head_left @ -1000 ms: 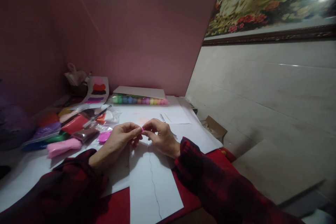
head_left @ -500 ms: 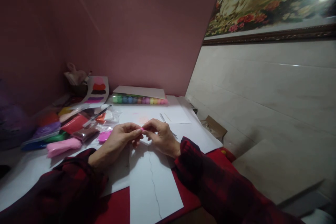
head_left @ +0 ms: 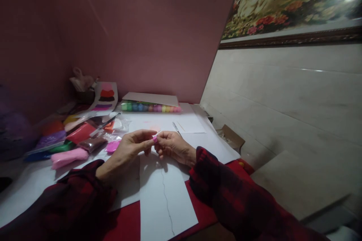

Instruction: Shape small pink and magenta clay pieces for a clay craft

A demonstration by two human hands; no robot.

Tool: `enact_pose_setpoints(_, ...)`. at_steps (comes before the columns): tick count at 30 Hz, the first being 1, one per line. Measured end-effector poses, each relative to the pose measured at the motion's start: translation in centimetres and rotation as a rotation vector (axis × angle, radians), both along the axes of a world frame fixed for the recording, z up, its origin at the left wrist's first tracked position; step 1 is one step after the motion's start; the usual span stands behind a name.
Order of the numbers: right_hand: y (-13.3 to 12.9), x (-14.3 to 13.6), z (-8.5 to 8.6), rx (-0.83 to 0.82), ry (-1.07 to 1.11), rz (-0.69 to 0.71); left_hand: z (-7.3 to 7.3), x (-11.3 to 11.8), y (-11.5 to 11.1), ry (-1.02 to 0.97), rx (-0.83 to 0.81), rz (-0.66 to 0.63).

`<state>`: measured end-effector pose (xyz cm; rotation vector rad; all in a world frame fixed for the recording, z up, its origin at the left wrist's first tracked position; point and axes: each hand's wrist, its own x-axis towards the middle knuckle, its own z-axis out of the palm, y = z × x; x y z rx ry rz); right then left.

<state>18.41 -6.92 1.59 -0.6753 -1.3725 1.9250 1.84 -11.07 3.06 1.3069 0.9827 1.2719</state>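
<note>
Between my fingertips is a small piece of bright pink modelling clay (head_left: pixel 155 139). My left hand (head_left: pixel 132 144) pinches it from the left, thumb and forefinger together. From the right, my right hand (head_left: pixel 174 145) pinches the same piece. Both hands hover over a white paper sheet (head_left: pixel 169 203) that bears a wavy dark line running toward me. A larger lump of bright pink clay (head_left: pixel 112 147) lies just left of my left hand. Beyond my right hand rests a pen (head_left: pixel 177 128), partly hidden by it.
Bagged clay packs in several colours, including a light pink pack (head_left: pixel 69 157) and a red one (head_left: pixel 82 133), crowd the left side. A clear pack of coloured balls (head_left: pixel 151 107) lies at the back before a pink panel (head_left: pixel 141 37). A cardboard box (head_left: pixel 230 137) sits off the right edge.
My right fingers have shifted and turned round the pink clay, and more of the clay shows now. My left hand has barely moved.
</note>
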Motion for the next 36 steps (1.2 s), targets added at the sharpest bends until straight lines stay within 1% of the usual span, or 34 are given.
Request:
enact_pose_setpoints(3,0.0,-0.1,-0.1,0.017,0.001,-0.014,0.2,0.1,-0.2,0.052,-0.010,0.004)
enact_pose_setpoints(5,0.1,-0.3,-0.3,0.079,0.015,-0.080,0.1,0.0,-0.1,0.038,-0.024,0.024)
enact_pose_setpoints(8,0.1,-0.5,-0.4,0.249,0.005,-0.205,-0.2,-0.1,0.1,0.034,-0.033,0.026)
enact_pose_setpoints(12,-0.4,-0.6,-0.1,0.516,-0.063,-0.229,-0.3,-0.2,0.2,0.061,-0.010,0.009)
enact_pose_setpoints(14,-0.7,-0.6,0.1,0.589,-0.088,-0.262,-0.2,-0.1,0.1,0.025,-0.007,0.001)
enact_pose_setpoints(17,-1.0,-0.5,0.2,0.622,-0.100,-0.314,-0.2,0.0,0.1,-0.045,-0.028,0.000)
enact_pose_setpoints(19,-1.0,-0.5,0.1,0.664,-0.125,-0.320,-0.3,-0.1,0.1,-0.035,-0.051,-0.017)
enact_pose_setpoints(21,-0.9,-0.4,0.0,0.772,-0.178,-0.348,-0.4,-0.1,0.1,-0.002,-0.063,-0.032)
enact_pose_setpoints(24,-0.7,-0.4,-0.1,0.951,-0.254,-0.427,-0.5,-0.3,0.1,0.008,-0.057,-0.021)
enact_pose_setpoints(29,-0.5,-0.3,-0.1,1.034,-0.255,-0.438,-0.6,-0.1,0.2,-0.038,-0.076,-0.031)
enact_pose_setpoints(32,-0.6,-0.3,0.0,1.082,-0.255,-0.426,-0.6,0.0,0.2,-0.034,-0.084,-0.013)
enact_pose_setpoints(36,-0.6,-0.3,-0.1,1.079,-0.284,-0.425,-0.6,-0.2,0.2,-0.019,-0.049,-0.014)
